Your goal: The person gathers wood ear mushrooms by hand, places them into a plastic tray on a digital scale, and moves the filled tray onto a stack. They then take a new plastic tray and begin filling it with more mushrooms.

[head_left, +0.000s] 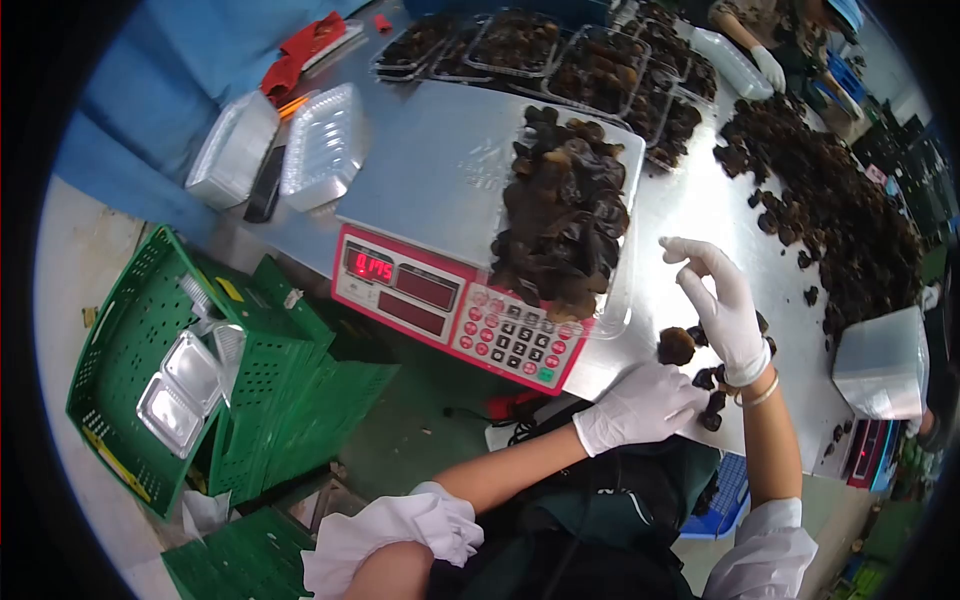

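My gloved right hand [722, 315] is over the steel table, thumb and forefinger apart, with nothing visible between them. Loose dark wood ear mushrooms [676, 346] lie around and below it. My gloved left hand [640, 408] is at the table's near edge, its fingers together and curled beside small mushroom pieces [712, 410]; whatever is inside it is hidden. To the left, a clear plastic tray [622, 300] full of wood ear mushrooms [565, 210] rests on a red-and-white scale [460, 310]. The scale's display [374, 265] reads 0.175.
Filled trays [515, 42] line the back. A large mushroom heap [830, 200] spreads along the right, where a co-worker's gloved hand [768, 70] is. Stacked empty trays [322, 145] stand left; more trays [880, 365] stand right. Green crates [270, 400] are on the floor at left.
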A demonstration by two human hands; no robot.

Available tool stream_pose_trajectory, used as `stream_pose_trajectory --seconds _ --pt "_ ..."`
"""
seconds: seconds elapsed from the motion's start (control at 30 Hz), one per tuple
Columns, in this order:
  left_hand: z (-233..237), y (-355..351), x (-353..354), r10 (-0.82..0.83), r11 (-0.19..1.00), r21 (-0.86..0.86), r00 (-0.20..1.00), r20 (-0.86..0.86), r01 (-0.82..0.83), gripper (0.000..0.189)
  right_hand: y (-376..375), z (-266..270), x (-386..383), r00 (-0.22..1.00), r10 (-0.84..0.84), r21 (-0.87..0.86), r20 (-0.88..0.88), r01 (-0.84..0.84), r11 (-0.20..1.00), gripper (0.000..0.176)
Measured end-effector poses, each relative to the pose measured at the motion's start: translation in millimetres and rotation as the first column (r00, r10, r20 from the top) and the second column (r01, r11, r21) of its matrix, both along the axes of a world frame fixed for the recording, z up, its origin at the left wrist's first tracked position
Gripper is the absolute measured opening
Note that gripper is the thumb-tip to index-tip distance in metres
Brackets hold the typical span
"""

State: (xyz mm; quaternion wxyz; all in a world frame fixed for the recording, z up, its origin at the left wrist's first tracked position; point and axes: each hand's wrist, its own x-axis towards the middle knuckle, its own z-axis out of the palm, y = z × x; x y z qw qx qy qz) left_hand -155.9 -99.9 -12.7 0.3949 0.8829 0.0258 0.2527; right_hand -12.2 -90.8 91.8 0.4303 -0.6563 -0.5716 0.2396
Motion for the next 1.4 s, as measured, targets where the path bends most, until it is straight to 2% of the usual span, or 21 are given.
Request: stream_pose_trajectory --seconds 0.13,0.23,0.3,0.33,0.37,0.43,0.5,0.53,0.6,0.7,0.73,0.9,0.97,1.0,1.1,1.17,1.2,1.23,1.3,1.33,1.4 --pt "-1.6 -0.1 -0.8 0.008 1.0 -0.016 1.0 -0.002 -0.008 0.022 -7.9 -7.6 -4.8 0.998 0.045 -0.059 -0.032 -0.046 0.997 0.036" --pt "1.8 -0.2 -3.9 0.004 0.999 -0.048 1.0 -0.004 -0.005 0.022 -9.6 -12.7 -10.6 0.993 0.011 -0.067 -0.114 -0.019 0.998 0.038" --pt "4.4 0.0 -6.6 -0.01 0.998 -0.065 1.0 -0.003 0.01 0.023 -7.6 -11.9 -11.5 1.0 -0.018 0.039 -0.014 0.018 0.999 0.04" --pt "5.3 -1.1 -8.3 -0.004 0.998 -0.057 1.0 0.011 0.004 0.026 -5.0 -9.9 -15.1 0.996 -0.084 0.121 -0.019 0.085 0.989 0.034" --pt "5.7 -1.5 -8.7 0.0 0.999 -0.049 1.0 0.027 0.002 0.029 -1.1 -4.7 -17.5 0.995 -0.098 0.121 -0.02 0.1 0.988 0.034" --pt "5.5 -0.6 -7.0 -0.003 0.999 -0.044 0.999 0.046 0.005 0.026 3.9 11.6 -24.2 0.958 -0.058 0.26 0.28 -0.018 0.966 0.027" --pt "4.0 -2.2 -4.9 0.0 0.999 -0.039 0.998 0.061 0.002 0.024 7.1 32.9 -45.3 0.889 -0.014 0.207 0.457 -0.091 0.974 0.024" --pt "2.2 -4.7 -5.2 0.018 0.998 -0.065 1.0 0.005 -0.018 0.035 11.5 38.0 -55.9 0.84 -0.012 0.234 0.542 -0.138 0.962 0.028" --pt "-2.7 -6.8 -7.9 0.017 0.991 -0.128 0.998 -0.069 -0.025 0.053 19.1 44.2 -75.4 0.765 0.001 0.196 0.644 -0.166 0.967 0.04" --pt "-10.7 -11.7 -11.4 0.031 0.998 -0.062 0.999 -0.011 -0.031 0.057 19.9 37.3 -84.4 0.676 0.065 0.119 0.734 -0.222 0.968 0.049" --pt "-13.5 -11.0 -13.0 -0.032 0.998 -0.045 0.999 -0.037 0.031 0.061 17.1 31.3 -84.6 0.658 0.052 0.137 0.751 -0.232 0.963 0.049" --pt "-20.5 -13.1 -10.9 -0.055 0.998 -0.027 0.998 0.002 0.055 0.05 11.2 26.6 -80.8 0.637 0.098 0.051 0.765 -0.212 0.976 0.045" --pt "-21.2 -14.5 -10.6 -0.063 0.998 -0.025 0.998 0.009 0.063 0.047 10.7 28.7 -77.8 0.698 0.077 0.158 0.712 -0.266 0.951 0.042" --pt "-15.8 -11.8 -10.4 -0.04 0.996 -0.073 0.998 0.043 0.043 0.047 9.6 30.4 -74.1 0.698 0.078 0.156 0.711 -0.266 0.951 0.042" --pt "-2.9 -2.9 -9.6 0.065 0.992 -0.117 0.987 0.144 -0.049 0.039 4.5 30.9 -58.2 0.805 -0.008 0.27 0.593 -0.189 0.944 0.038" --pt "-1.9 0.6 -6.7 -0.03 0.986 -0.163 0.995 0.096 0.045 0.028 0.9 24.4 -48.7 0.912 -0.028 0.279 0.41 -0.097 0.955 0.038" --pt "-1.6 0.6 -4.8 0.009 0.996 -0.094 0.991 0.131 0.004 0.017 0.2 23.9 -44.0 0.902 -0.048 0.288 0.429 -0.086 0.954 0.036" --pt "-1.2 1.1 -5.6 0.017 0.996 -0.092 0.991 0.131 -0.005 0.017 -1.8 20.1 -39.7 0.901 -0.069 0.277 0.429 -0.058 0.959 0.036" --pt "0.6 3.2 -8.9 -0.023 0.993 -0.11 0.99 0.142 0.039 0.013 -3.9 13.9 -40.1 0.944 -0.114 0.263 0.311 0.03 0.964 0.037" --pt "1.8 2.8 -8.7 0.004 0.993 -0.119 0.982 0.19 0.019 0.011 -5.3 10.0 -37.0 0.946 -0.111 0.253 0.305 0.032 0.967 0.04" --pt "0.1 2.7 -7.8 0.001 0.995 -0.098 0.984 0.176 0.017 0.011 -7.5 1.7 -34.9 0.958 -0.099 0.257 0.268 0.028 0.966 0.04"
